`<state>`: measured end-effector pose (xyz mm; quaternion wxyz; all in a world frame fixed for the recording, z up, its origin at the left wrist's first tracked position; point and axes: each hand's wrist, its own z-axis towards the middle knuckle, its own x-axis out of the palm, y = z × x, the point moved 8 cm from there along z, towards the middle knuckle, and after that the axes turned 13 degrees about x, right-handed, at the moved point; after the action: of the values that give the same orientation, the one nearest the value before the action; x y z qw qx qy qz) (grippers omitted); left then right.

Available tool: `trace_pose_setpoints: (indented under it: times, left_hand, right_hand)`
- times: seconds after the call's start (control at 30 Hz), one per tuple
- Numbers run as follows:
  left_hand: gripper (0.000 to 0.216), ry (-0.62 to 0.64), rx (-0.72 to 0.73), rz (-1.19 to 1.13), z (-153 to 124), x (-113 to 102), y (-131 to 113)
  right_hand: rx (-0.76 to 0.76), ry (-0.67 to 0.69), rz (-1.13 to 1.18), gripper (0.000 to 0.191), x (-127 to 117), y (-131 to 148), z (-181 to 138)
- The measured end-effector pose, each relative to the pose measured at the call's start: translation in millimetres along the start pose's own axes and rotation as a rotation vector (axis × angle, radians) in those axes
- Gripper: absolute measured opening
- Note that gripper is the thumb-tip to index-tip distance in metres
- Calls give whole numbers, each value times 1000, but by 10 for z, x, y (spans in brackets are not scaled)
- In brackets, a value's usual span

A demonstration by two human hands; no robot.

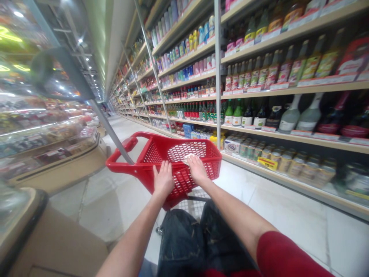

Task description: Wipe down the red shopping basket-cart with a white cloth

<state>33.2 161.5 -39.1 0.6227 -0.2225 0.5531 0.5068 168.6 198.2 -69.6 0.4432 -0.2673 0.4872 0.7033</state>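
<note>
A red plastic shopping basket (144,163) on wheels stands in the aisle in front of me. My left hand (163,178) rests on its near rim with the fingers curled over the edge. My right hand (196,168) presses a small white cloth or paper (188,157) against the mesh wall of the basket, just right of my left hand. The basket looks empty as far as its inside shows. My knees in dark jeans are below the basket.
Long shelves with bottles (259,73), jars and cans (276,157) run along the right side. A glass-fronted chilled display counter (43,127) lines the left. The white tiled floor (123,200) stretches ahead down the aisle.
</note>
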Motion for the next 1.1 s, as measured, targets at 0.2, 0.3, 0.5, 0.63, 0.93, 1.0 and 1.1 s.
trace_pose_setpoints:
  times: [0.2, 0.3, 0.5, 0.63, 0.93, 1.0, 1.1]
  left_hand:
    - [58, -19, 67, -20, 120, 14, -310]
    - [57, -23, 85, -30, 172, 31, -453]
    - [55, -24, 86, -37, 189, 38, -469]
    - [57, -38, 91, -65, 230, 76, -558]
    - [56, -33, 74, -66, 220, 76, -499]
    - [56, -24, 50, -56, 177, 63, -379]
    - [57, -12, 31, -72, 121, 59, -296]
  right_hand:
    - [66, -12, -24, 49, -105, -254, 11]
    - [-6, 27, -31, 48, -43, -108, -27]
    - [132, -16, -92, 50, -189, -614, 37]
    - [298, -72, -131, 50, -318, -1097, 47]
    - [124, -103, -43, 47, -147, -884, 69]
    - [143, -128, -28, 48, -177, -956, 77]
    - [178, -166, -12, 50, -208, -999, 84]
